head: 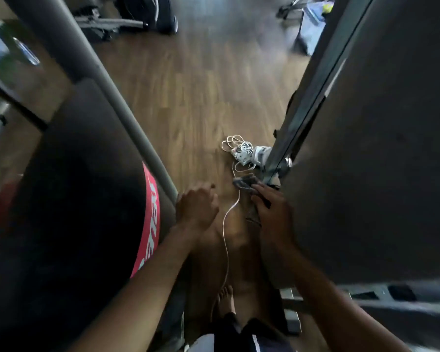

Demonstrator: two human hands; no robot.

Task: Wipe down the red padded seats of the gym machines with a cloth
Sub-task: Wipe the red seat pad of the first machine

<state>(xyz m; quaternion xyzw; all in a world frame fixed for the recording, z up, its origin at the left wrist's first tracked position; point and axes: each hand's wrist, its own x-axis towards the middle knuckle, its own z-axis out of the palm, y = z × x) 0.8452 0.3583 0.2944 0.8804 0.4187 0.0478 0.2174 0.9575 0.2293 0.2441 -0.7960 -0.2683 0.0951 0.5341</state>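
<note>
Head view, blurred: the right hand (274,214) has its fingers curled round a dark grey crumpled cloth (245,183), which bunches out just beyond the fingertips, beside a grey metal upright (315,92). The left hand (197,208) holds nothing, its fingers loosely curled, just beside a slanted grey metal tube (127,123). Left of those fingers lies a black padded cushion with a red lettered band (149,219). Between the two hands' fingers a thin white cable (225,224) trails over the brown wooden floor (193,85).

A gym: black-and-red pad (74,199), grey steel machine frames (127,115) (on wood-plank floor (201,85)).
</note>
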